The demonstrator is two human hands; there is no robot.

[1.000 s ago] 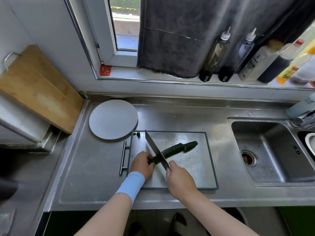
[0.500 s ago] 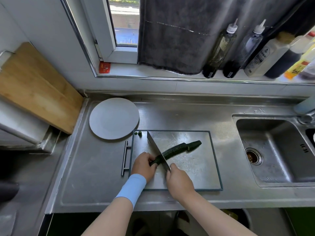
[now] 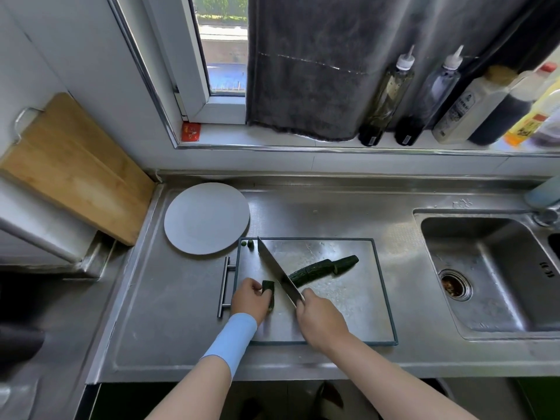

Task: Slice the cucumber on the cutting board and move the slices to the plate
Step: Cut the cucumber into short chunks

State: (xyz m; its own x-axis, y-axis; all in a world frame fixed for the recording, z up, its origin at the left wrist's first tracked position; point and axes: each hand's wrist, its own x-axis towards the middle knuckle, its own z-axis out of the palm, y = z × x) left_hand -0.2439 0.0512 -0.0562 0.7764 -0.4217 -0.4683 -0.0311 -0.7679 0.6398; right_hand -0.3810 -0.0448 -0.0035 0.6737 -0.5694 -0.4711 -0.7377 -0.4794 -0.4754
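My left hand [image 3: 251,300] has its grip pinched round a short cut piece [image 3: 268,287] at the near-left of the cutting board [image 3: 348,313]. My right hand [image 3: 322,316] has its grip wrapped round the handle of the knife [image 3: 277,269], with the blade angled away toward the plate [image 3: 206,218]. The rest of the cucumber [image 3: 309,272] lies across the middle of the board, its near end meeting the blade. Two small end bits [image 3: 248,244] sit at the board's far-left corner, and no slices are on the plate yet.

To slice well, I'd lay the piece flat, curl my left fingertips back from the edge, and bring the blade straight down in thin, even cuts. I'd also watch that the board doesn't slide on the steel table [image 3: 169,313].
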